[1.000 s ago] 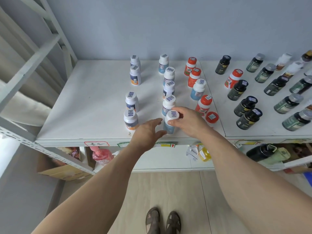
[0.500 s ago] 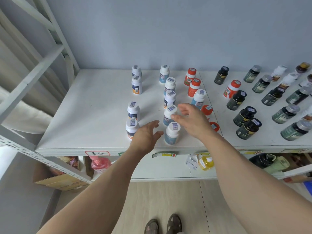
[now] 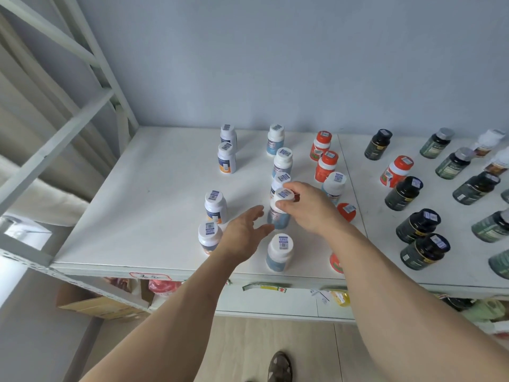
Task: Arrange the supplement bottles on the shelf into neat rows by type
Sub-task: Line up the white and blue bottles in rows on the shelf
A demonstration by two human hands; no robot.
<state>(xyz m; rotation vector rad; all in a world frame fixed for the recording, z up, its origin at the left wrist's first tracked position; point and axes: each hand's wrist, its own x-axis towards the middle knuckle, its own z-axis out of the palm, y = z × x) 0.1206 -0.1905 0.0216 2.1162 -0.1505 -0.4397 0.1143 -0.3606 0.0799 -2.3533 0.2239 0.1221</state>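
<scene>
Bottle (image 3: 279, 210) sat pinched at its cap by your right hand (image 3: 308, 208); your loose-fingered left hand (image 3: 243, 232) risked toppling neighbours.

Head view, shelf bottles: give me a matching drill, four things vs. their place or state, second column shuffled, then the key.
Column one:
1. right hand
2. left hand
3. front blue-label bottle
4. black-cap bottles

Column two:
A. stands free near the shelf's front edge, nothing touching it
B. grips a white-capped bottle by the cap
C. stand in a line right of the shelf seam
D. fingers spread, holding nothing

Pairs: 1-B, 2-D, 3-A, 4-C
</scene>
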